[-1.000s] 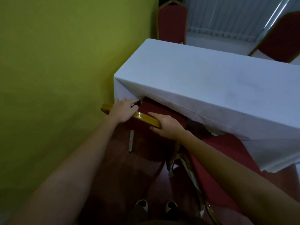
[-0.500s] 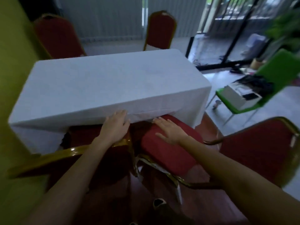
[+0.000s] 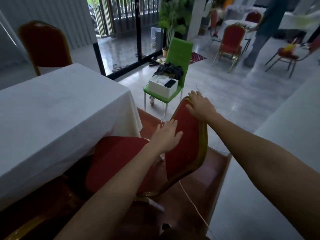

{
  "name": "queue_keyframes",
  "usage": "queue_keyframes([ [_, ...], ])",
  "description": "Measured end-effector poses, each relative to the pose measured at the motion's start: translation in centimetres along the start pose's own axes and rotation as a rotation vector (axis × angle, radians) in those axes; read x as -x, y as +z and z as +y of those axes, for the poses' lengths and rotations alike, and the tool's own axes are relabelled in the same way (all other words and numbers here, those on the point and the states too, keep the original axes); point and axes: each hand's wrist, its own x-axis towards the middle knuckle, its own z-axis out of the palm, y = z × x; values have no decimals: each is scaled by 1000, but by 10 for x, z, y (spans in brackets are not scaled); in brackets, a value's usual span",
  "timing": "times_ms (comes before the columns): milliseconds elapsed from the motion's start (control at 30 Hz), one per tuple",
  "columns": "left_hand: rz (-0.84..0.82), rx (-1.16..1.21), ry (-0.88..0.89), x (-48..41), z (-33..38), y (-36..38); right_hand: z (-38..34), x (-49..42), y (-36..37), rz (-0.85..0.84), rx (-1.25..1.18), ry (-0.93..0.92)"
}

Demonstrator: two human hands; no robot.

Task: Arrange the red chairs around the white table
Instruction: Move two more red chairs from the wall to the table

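Observation:
A table under a white cloth (image 3: 57, 108) fills the left side. A red chair with a gold frame (image 3: 187, 146) stands at its near right corner, seat partly under the cloth. My left hand (image 3: 166, 134) lies flat on the front of its backrest, fingers spread. My right hand (image 3: 200, 106) rests over the top edge of the backrest, fingers apart. Another red chair (image 3: 45, 47) stands at the table's far side. The gold rim of a third chair (image 3: 26, 227) shows at the bottom left.
A green chair (image 3: 176, 66) with a white box and dark cables stands just beyond. A white cable (image 3: 195, 207) trails across the red carpet. More red chairs (image 3: 231, 44) and a standing person (image 3: 265, 30) are at the far right. A white surface (image 3: 277, 170) borders the right.
My view has swung right from the first chair at the wall. Both hands left that chair's gold rim, passed over the second chair's seat, and now lie on its backrest.

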Motion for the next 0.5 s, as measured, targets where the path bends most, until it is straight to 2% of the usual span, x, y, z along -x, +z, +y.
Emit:
queue_keyframes([
  [133, -106, 16, 40, -35, 41, 25, 33, -4, 3, -53, -95, 63],
  [233, -169, 83, 18, -54, 68, 45, 54, -11, 8, -153, -226, 83],
  [300, -184, 169, -64, -67, 82, 57, 63, -17, 13, -221, -314, 71],
  [400, -171, 310, -222, -84, 87, 65, 61, -28, 16, -230, -451, 35],
  [500, -226, 282, -282, -94, 83, 63, 59, -39, 16, -258, -415, -57],
])
